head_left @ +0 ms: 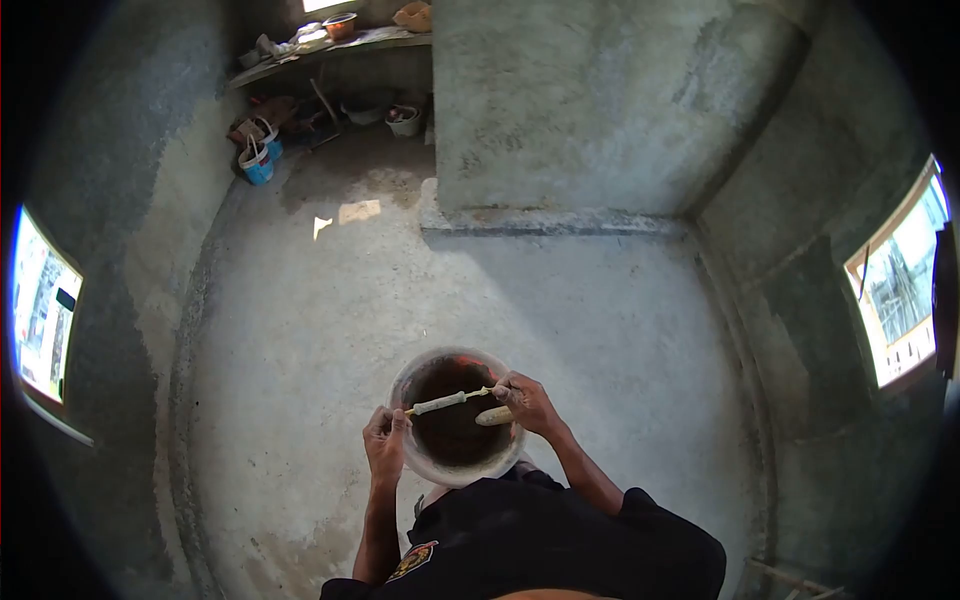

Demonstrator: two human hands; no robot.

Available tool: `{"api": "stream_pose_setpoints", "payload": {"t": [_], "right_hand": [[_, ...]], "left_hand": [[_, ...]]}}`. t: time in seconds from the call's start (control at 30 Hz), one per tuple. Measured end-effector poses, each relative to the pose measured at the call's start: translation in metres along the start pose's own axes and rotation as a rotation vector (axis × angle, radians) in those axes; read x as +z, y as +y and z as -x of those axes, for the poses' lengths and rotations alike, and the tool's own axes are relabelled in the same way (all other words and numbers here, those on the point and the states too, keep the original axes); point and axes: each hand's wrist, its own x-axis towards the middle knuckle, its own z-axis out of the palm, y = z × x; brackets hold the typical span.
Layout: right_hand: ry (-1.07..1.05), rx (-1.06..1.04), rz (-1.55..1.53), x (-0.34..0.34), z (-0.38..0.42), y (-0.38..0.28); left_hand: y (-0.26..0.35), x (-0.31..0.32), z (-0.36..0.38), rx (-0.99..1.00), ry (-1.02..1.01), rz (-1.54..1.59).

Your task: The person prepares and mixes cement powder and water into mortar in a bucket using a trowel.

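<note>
A wide round bucket with a dark inside and reddish patches near its rim stands in front of me. Over its mouth I hold a thin yellowish length with a grey, cord-like roll around its middle. My left hand pinches its left end, at the bucket's left rim. Closed on the other end is my right hand, slightly higher, over the right rim. A pale, rounded stick-like piece juts out from below the right hand's fingers; its other end is hidden.
Bare concrete floor surrounds the bucket. A low ledge runs along the wall ahead. At the far left are blue-and-white pails, a white bucket and a shelf with a reddish pot. Windows open on both sides.
</note>
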Motion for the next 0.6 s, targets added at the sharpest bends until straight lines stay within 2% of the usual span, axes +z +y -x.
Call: {"api": "stream_pose_setpoints", "payload": {"t": [0.03, 0.3, 0.43, 0.5, 0.6], "right_hand": [[0.011, -0.069, 0.035, 0.007, -0.019, 0.0], [-0.037, -0.085, 0.004, 0.042, -0.167, -0.011], [-0.065, -0.089, -0.036, 0.066, -0.252, -0.014], [-0.069, -0.079, -0.022, 0.074, -0.293, -0.029], [-0.084, -0.079, -0.032, 0.092, -0.349, -0.034]], "left_hand": [[0.0, -0.005, -0.016, -0.004, 0.014, 0.0], [0.013, -0.038, -0.163, 0.071, 0.067, -0.067], [0.01, -0.062, -0.239, 0.069, 0.084, -0.082], [0.016, -0.069, -0.281, -0.014, 0.097, -0.043], [0.011, -0.089, -0.333, 0.044, 0.113, -0.08]]}}
